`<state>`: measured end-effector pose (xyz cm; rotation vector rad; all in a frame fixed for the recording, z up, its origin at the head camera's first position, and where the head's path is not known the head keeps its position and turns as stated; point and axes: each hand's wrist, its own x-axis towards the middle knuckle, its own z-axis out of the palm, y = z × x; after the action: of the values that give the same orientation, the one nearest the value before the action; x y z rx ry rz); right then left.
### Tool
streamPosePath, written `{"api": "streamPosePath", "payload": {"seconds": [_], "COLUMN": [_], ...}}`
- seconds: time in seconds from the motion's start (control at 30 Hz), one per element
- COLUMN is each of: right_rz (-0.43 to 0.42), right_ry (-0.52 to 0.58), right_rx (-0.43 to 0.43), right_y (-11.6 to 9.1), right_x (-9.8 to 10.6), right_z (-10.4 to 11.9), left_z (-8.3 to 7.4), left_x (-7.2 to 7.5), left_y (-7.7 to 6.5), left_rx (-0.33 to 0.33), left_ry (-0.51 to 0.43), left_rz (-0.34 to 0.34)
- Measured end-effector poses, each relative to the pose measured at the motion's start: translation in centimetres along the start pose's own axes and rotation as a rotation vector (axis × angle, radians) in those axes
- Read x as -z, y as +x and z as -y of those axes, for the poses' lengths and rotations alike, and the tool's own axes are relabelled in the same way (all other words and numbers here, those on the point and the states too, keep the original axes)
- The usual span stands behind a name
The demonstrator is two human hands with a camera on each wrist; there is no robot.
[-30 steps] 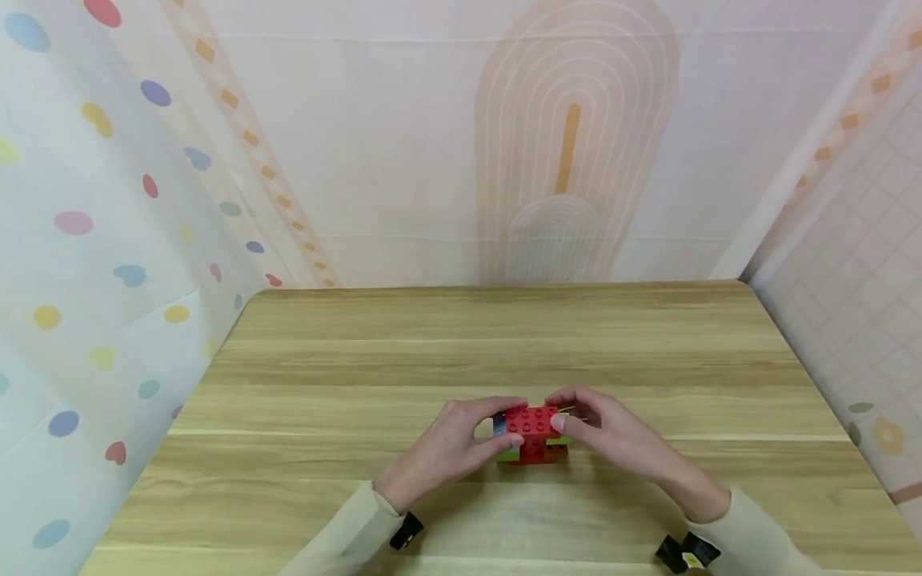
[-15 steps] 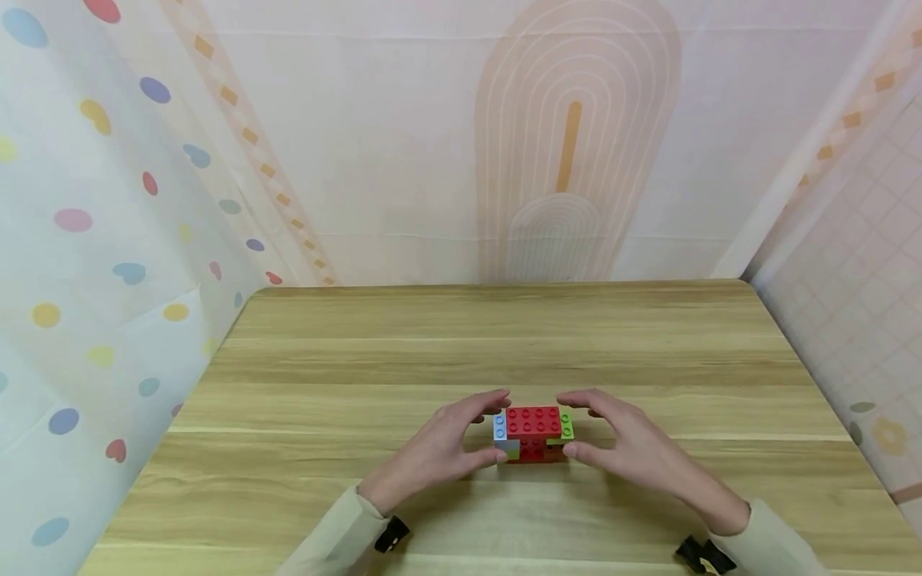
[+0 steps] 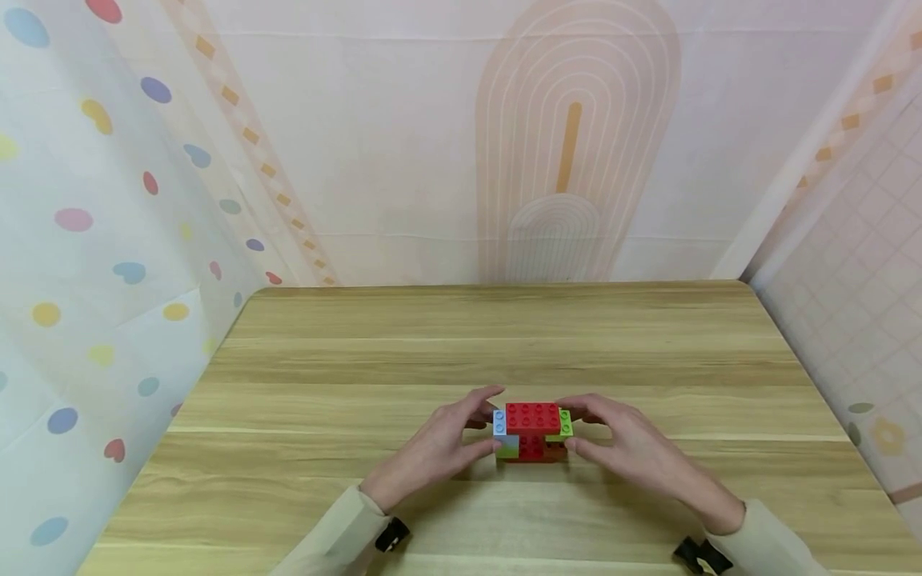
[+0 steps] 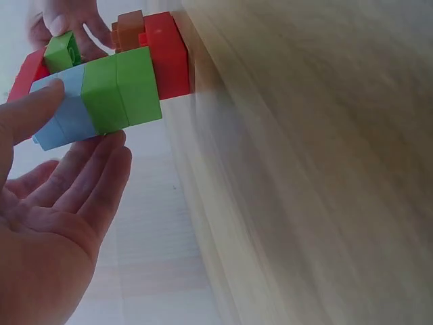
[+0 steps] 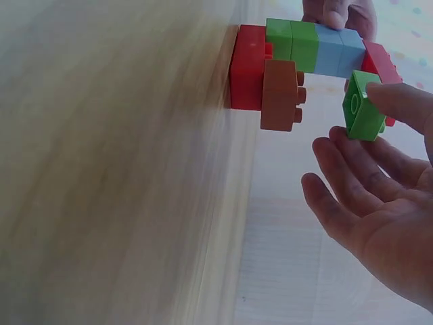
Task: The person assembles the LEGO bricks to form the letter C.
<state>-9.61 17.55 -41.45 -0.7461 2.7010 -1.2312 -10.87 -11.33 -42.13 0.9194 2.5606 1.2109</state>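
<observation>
A small structure of toy building bricks stands on the wooden table in front of the person. Its top is a red brick with studs, bridging a light blue brick on the left and a green brick on the right. Two green bricks sit under the blue ones. At the bottom lie a red base brick and a brown brick, with a gap below the right green brick. The left hand pinches the blue end between thumb and fingers. The right hand pinches the green end likewise.
The wood-grain table extends around the structure on all sides. A patterned cloth hangs behind the table, with further cloth at both sides. Black wrist cameras are strapped at the sleeves.
The hands let go of the top red brick, spread apart to the two ends, then came in on the blue and green end bricks. The top of the structure has risen slightly.
</observation>
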Motion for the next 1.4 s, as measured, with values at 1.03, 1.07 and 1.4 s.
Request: {"api": "streamPosePath", "payload": {"seconds": [1.03,1.07,1.4], "right_rz": [0.018,0.018,0.019], "right_ry": [0.077,0.072,0.072], "right_rx": [-0.083,-0.084,-0.108], "right_y": [4.1,4.2,5.5], "right_x": [0.1,0.1,-0.1], "right_z": [-1.2,-1.2,-1.5], "left_z": [2.1,2.2,2.7], "left_x": [0.7,0.8,1.2], "left_y": [2.0,2.1,3.1], "left_rx": [0.020,0.031,0.088], "left_ry": [-0.091,-0.095,-0.140], "left_rz": [-0.090,-0.088,-0.074]}}
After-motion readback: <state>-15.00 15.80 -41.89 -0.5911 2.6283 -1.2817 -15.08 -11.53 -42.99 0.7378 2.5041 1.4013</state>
